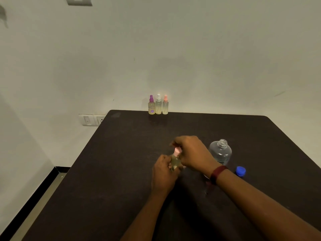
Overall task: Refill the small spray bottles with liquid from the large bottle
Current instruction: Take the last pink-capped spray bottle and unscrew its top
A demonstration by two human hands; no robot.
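Observation:
My left hand (163, 173) grips the body of a small clear spray bottle (174, 162) above the middle of the dark table (121, 171). My right hand (191, 153) has its fingers curled round that bottle's pink spray top (177, 151). The large clear bottle (220, 152) stands uncapped just right of my right hand. Its blue cap (240, 171) lies on the table to the right of my wrist. Three small spray bottles stand in a row at the table's far edge: a purple-topped one (151, 106), a white-topped one (158, 105) and a pink-topped one (165, 106).
A pale wall rises right behind the table's far edge. A switch and socket plate (91, 120) sits on the wall left of the table. Floor with a dark skirting strip (34, 193) runs along the left.

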